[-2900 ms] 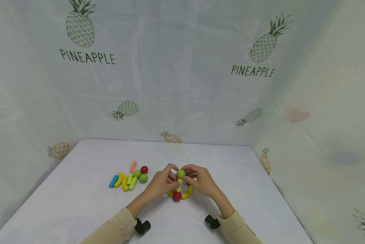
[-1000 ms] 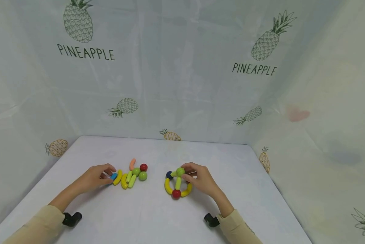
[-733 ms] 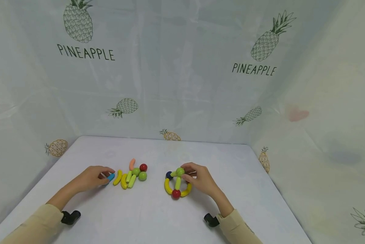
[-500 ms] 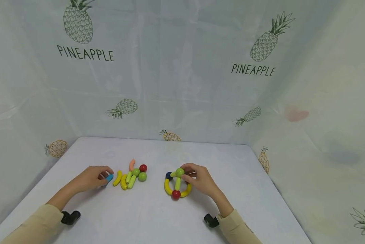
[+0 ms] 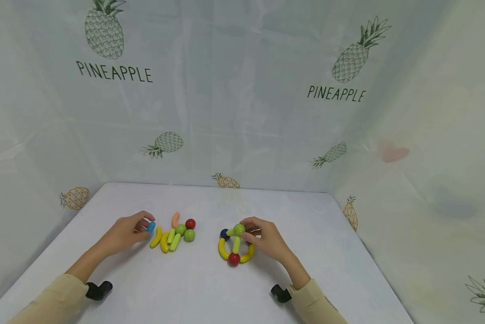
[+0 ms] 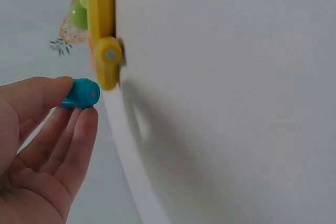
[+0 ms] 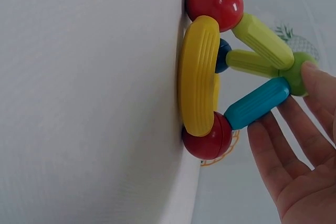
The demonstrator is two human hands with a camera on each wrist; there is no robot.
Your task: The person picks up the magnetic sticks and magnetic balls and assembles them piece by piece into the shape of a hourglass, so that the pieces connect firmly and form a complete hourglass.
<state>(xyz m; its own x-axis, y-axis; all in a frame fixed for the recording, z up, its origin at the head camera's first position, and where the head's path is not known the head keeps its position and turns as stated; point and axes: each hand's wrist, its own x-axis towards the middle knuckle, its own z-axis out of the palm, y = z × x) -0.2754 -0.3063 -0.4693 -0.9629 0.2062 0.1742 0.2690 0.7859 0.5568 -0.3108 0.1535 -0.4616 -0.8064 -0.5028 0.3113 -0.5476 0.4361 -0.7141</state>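
Note:
Above the left end of the loose pieces, my left hand (image 5: 127, 230) pinches a short blue magnetic rod (image 6: 84, 93) between thumb and fingers, one end facing out. My right hand (image 5: 267, 236) holds the green ball (image 7: 300, 69) on top of a small pyramid, its fingertips along a blue rod (image 7: 257, 102) under the ball. Two lime rods (image 7: 264, 40) also run down from this ball. The pyramid's base joins curved yellow rods (image 7: 197, 77) with red balls (image 7: 215, 2) and a dark blue ball (image 5: 224, 233); it stands on the table.
Right of my left hand lie loose yellow curved rods (image 5: 164, 242), lime rods (image 5: 175, 242), green balls (image 5: 189, 235), a red ball (image 5: 190, 223) and an orange curved rod (image 5: 175, 219). A pineapple-print curtain (image 5: 242, 112) rises behind the white table (image 5: 194, 288).
My left hand left the green ball, went to the loose pieces and picked up the blue rod, which is now lifted and more upright. My right hand stays at the pyramid's top.

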